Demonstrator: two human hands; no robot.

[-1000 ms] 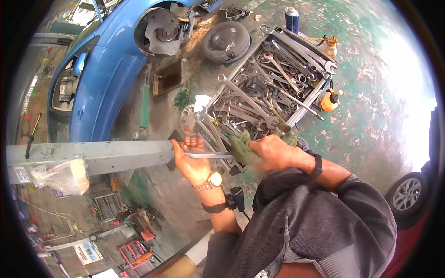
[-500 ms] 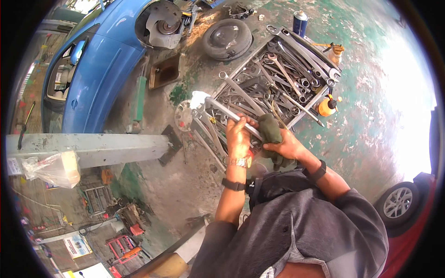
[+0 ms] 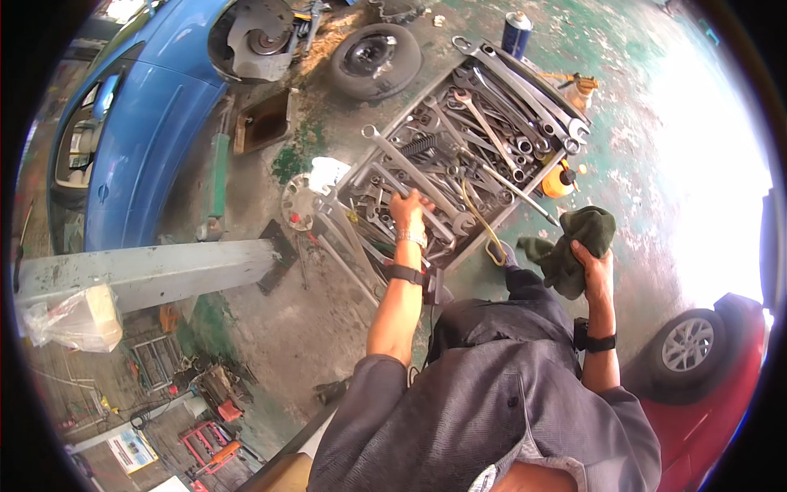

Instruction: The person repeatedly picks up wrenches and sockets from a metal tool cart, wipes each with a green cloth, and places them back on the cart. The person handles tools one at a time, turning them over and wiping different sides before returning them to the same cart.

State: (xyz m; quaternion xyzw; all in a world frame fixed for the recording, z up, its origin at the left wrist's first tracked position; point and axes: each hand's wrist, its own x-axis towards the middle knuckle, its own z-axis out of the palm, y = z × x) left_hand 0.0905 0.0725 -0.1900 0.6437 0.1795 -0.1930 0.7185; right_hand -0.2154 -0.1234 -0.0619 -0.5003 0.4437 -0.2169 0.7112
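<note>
My left hand (image 3: 407, 211) is closed around a long silver metal bar (image 3: 441, 228), lowered over a metal tray (image 3: 551, 170) heaped with wrenches and other tools. Whether the bar rests on the tools beneath cannot be made out. Away to the right, my right hand (image 3: 599, 269) grips a dark green cloth (image 3: 586, 238), bunched and hanging apart from the tray. Large combination wrenches (image 3: 525, 86) lie along the tray's far right side. Another wrench (image 3: 484, 123) with a coppery open end sits among the pile.
Beyond the tray are a loose wheel (image 3: 375, 61), a blue spray can (image 3: 516, 34) and an orange-topped bottle (image 3: 559, 180). A blue car (image 3: 156, 115) stands at left, behind a grey lift arm (image 3: 147, 271). A red car (image 3: 697, 418) is at lower right.
My hands have separated. The left carried the bar down over the tray; the right drew the cloth off it and moved right. The view has shifted slightly.
</note>
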